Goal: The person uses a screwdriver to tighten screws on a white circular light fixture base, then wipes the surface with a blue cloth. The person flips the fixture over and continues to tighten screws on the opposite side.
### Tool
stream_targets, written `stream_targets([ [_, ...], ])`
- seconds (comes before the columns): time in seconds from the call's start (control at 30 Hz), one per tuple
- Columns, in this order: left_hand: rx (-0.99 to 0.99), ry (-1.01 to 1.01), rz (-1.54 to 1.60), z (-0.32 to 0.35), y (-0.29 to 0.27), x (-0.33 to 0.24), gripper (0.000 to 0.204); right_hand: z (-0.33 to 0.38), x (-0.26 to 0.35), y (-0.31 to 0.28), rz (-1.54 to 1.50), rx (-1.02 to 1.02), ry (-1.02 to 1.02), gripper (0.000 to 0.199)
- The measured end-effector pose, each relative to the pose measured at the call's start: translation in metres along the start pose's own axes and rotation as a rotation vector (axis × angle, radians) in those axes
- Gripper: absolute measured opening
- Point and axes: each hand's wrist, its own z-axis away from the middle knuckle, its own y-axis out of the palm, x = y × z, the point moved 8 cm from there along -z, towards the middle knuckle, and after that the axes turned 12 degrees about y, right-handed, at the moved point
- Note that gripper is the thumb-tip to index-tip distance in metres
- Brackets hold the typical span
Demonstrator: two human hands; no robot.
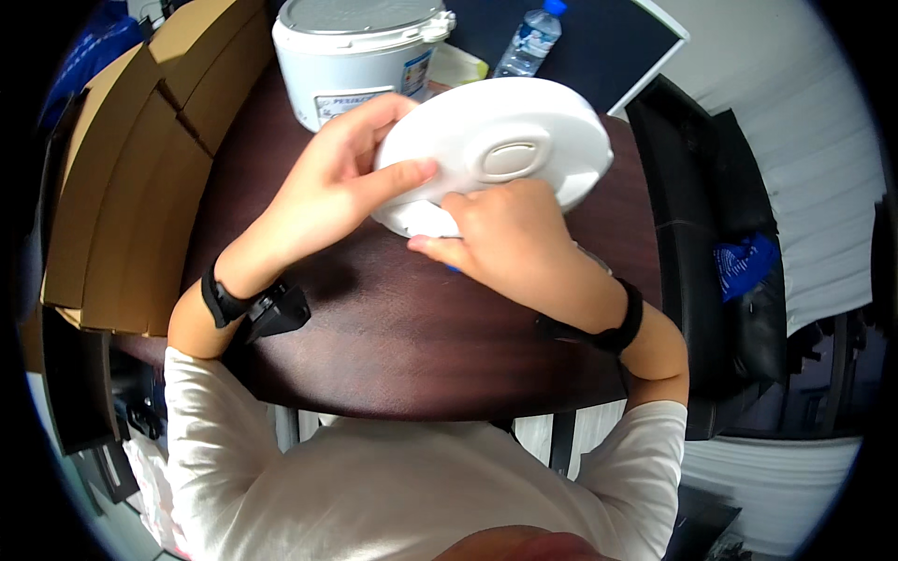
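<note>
A white, round, shallow plastic piece with a raised oval in its middle is held tilted above the table. My left hand grips its left rim, the thumb lying on the face and the other fingers partly behind. At the lower rim my right hand is closed, with its thumb along the edge and its fingertips hidden by the hand itself. A small bit of blue shows under the right hand; what it belongs to is unclear. Each wrist wears a black band.
Beyond my hands, a white lidded bucket and a water bottle stand on the dark brown table. Cardboard boxes line the left side. On the right is a black couch with a blue bag.
</note>
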Motion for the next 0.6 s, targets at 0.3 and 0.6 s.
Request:
stream_targets([
  [0.3, 0.422, 0.420, -0.171, 0.021, 0.036, -0.061, 0.022, 0.047, -0.050, -0.021, -0.780, -0.198, -0.086, 0.049],
  [0.6, 0.098, -0.212, -0.078, 0.007, 0.008, 0.044, 0.042, 0.040, -0.105, 0.002, -1.699, 0.014, 0.412, 0.047],
])
